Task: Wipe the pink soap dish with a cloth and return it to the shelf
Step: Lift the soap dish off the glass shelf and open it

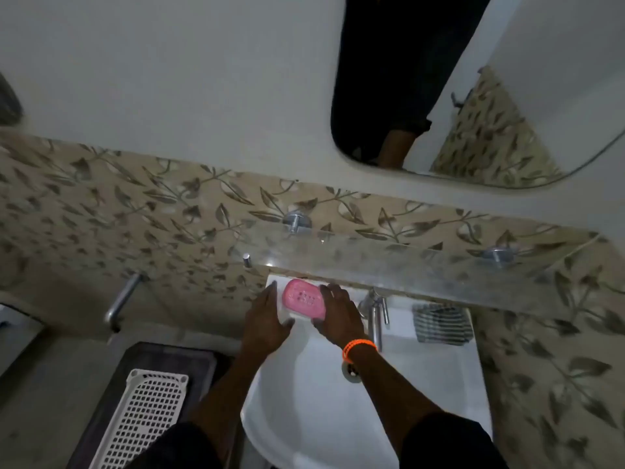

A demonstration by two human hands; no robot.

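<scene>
The pink soap dish (303, 301) is oval with small holes in its top. It sits low over the back left corner of the white sink (304, 401), just below the front edge of the glass shelf (406, 265). My right hand (338, 316), with an orange band at the wrist, grips the dish's right end, fingers on top and thumb at the near edge. My left hand (267, 319) lies flat beside the dish's left end with fingers stretched out. I cannot make out a cloth; the white under the dish looks like the sink rim.
A chrome tap (375, 313) stands right of my right hand, with a wire rack (443, 323) beyond it. The shelf hangs on metal pegs (296, 221) on the leaf-patterned tiles. A mirror (473, 96) hangs upper right. A white perforated basket (142, 418) lies lower left.
</scene>
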